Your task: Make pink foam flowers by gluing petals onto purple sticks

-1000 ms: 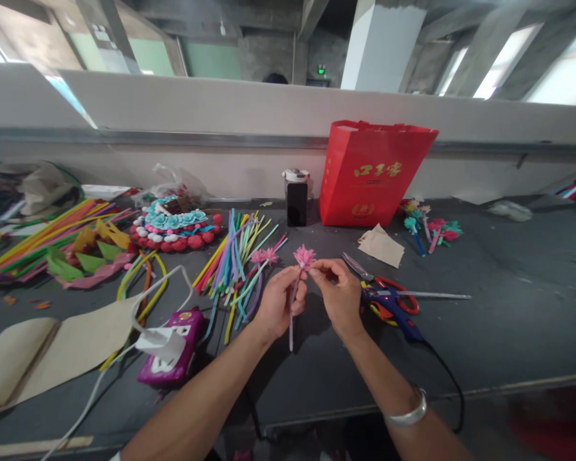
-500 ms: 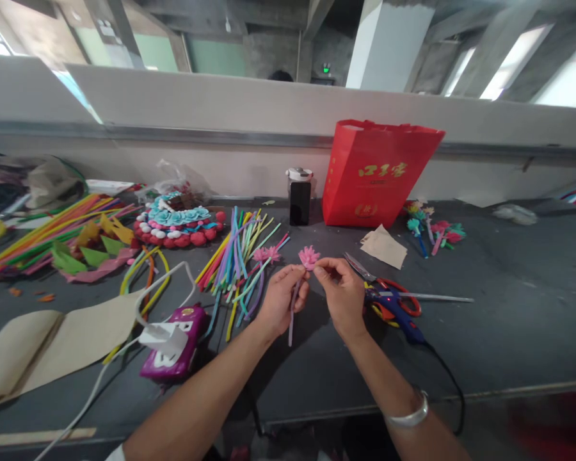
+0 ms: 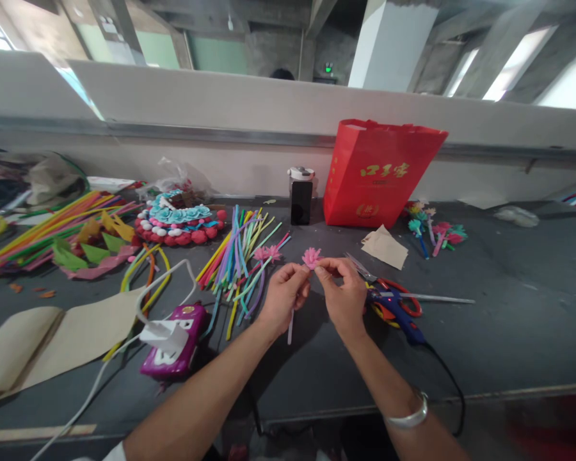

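A pink craft flower [image 3: 312,257] on a pale purple stem [image 3: 290,328] is held between my two hands over the table. My left hand [image 3: 284,296] is closed around the stem just below the bloom, and the stem's lower end pokes out beneath it. Thumb and fingers of my right hand [image 3: 342,296] pinch the base of the petals from the right. A glue gun [image 3: 397,315] lies right of that hand, with orange-handled scissors [image 3: 403,296] partly under it. Left of my hands, more pink flowers [image 3: 267,254] rest among coloured pipe cleaners [image 3: 237,256].
Behind stand a red paper bag [image 3: 381,176], a phone [image 3: 301,203] and a bottle [image 3: 301,173]. A purple power strip [image 3: 175,346] with white cables and an open notebook [image 3: 77,339] lie at left. Brown paper [image 3: 386,248] and finished flowers [image 3: 436,234] sit to the right.
The flower tilts slightly more to the right and its stem end is drawn up a little in my left hand. Both hands keep their grip. The view has shifted slightly.
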Demonstrator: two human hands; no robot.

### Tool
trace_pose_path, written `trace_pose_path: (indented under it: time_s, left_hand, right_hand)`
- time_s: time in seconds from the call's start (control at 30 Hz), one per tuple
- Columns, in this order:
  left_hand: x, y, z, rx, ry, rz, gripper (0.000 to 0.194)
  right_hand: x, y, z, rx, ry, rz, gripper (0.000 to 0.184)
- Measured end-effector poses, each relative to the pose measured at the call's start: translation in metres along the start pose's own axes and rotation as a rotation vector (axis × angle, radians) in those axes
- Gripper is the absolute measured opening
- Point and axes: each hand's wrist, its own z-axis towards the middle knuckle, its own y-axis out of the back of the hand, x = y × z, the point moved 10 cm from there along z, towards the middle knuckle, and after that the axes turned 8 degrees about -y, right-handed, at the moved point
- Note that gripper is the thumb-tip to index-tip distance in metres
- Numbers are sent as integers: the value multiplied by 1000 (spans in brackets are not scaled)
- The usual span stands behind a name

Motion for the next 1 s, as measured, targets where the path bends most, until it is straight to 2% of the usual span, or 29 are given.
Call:
trace_pose_path:
  time_s: [0.53, 1.0]
  left_hand:
    - [-9, 1, 0, -6, -117, 132, 28]
    - [-14, -1, -3, 5, -148, 229, 24]
  right_hand:
    - [2, 2, 0, -31, 21, -72, 6]
    - [6, 5, -1, -57, 69, -132, 7]
